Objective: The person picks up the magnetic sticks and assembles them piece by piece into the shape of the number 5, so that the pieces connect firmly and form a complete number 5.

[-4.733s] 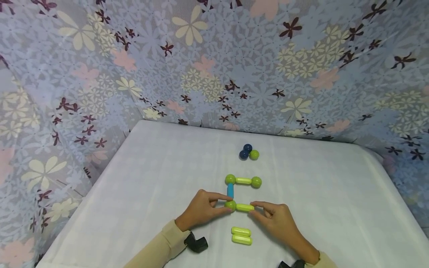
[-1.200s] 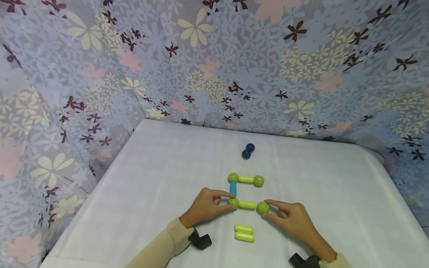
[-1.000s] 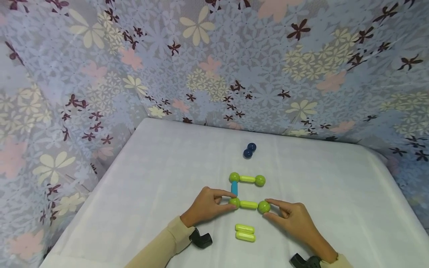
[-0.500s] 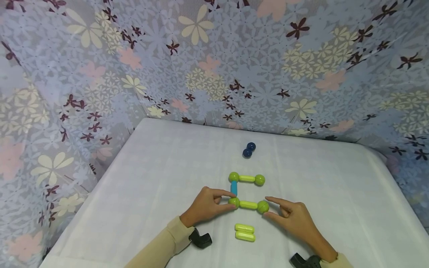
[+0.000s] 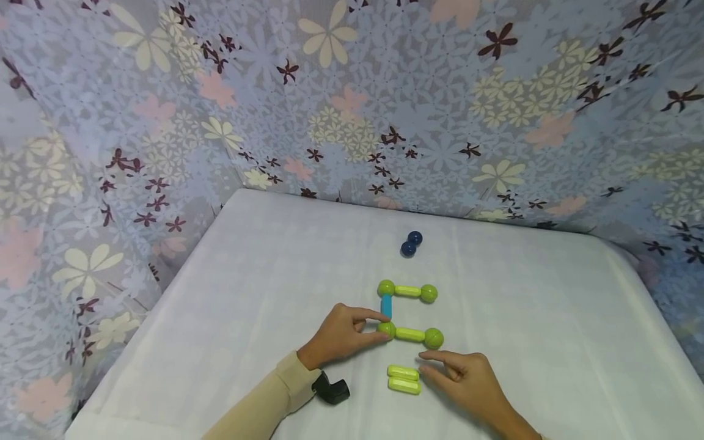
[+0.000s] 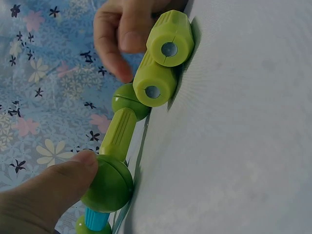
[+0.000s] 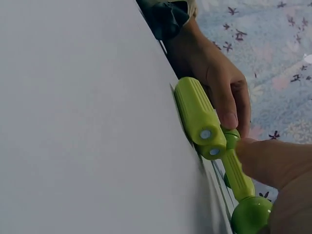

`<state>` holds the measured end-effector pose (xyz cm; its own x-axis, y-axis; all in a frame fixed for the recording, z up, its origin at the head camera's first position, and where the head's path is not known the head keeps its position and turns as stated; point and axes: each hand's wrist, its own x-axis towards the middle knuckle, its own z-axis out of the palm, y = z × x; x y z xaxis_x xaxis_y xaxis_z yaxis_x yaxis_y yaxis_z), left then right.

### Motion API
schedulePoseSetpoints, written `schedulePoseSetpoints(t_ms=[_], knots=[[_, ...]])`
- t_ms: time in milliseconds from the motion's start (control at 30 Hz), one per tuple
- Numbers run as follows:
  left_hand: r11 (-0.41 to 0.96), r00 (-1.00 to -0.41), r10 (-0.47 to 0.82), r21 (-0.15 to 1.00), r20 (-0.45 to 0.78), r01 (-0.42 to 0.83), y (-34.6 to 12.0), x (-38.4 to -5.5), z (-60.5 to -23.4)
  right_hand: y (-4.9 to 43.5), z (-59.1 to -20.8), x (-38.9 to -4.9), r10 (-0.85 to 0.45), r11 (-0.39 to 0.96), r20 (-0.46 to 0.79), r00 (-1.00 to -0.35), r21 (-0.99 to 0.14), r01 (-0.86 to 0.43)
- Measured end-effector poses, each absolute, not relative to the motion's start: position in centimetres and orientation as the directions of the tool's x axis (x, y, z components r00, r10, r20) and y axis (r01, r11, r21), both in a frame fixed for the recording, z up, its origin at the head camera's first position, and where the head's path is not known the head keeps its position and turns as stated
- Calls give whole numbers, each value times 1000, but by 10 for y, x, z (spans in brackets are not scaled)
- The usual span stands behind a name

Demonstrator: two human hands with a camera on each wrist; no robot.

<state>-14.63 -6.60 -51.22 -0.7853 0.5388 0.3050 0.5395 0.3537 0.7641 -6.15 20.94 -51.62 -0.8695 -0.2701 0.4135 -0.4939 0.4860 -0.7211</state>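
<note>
My left hand [image 5: 341, 333] pinches a green ball [image 5: 387, 330] between thumb and index finger, at the near left corner of a magnetic-stick figure. From this ball a yellow-green stick [image 5: 410, 334] runs right to another green ball [image 5: 434, 338]. A blue stick [image 5: 386, 307] runs back to a far ball [image 5: 386, 287], where a second yellow-green stick [image 5: 407, 291] leads to a ball [image 5: 429, 293]. My right hand [image 5: 470, 385], thumb and index finger apart, is at the right ends of two loose yellow-green sticks [image 5: 404, 385]. Metal discs show on their ends [image 6: 152, 92] in the left wrist view.
Two dark blue balls [image 5: 411, 244] lie together farther back on the white-covered table [image 5: 275, 256]. A flowered cloth [image 5: 352, 110] hangs behind and to the left. A black wrist device [image 5: 332, 389] sits at my left cuff.
Earlier the green ball came from the back group to the near stick's right end. My right hand has since let go of it and moved toward the loose sticks. My left hand keeps its pinch.
</note>
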Motion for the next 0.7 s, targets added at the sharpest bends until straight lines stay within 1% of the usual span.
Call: schedulePoseSetpoints(t_ms=[367, 600, 700], knots=[[341, -781, 541, 768, 312, 542, -66, -147, -510, 205, -518, -54, -353, 535, 415, -838, -645, -545], [352, -790, 539, 774, 291, 526, -66, -146, -510, 202, -517, -53, -366, 647, 394, -843, -544, -535], [351, -790, 537, 773, 296, 529, -66, -146, -510, 201, -517, -52, -368, 668, 384, -847, -524, -528]])
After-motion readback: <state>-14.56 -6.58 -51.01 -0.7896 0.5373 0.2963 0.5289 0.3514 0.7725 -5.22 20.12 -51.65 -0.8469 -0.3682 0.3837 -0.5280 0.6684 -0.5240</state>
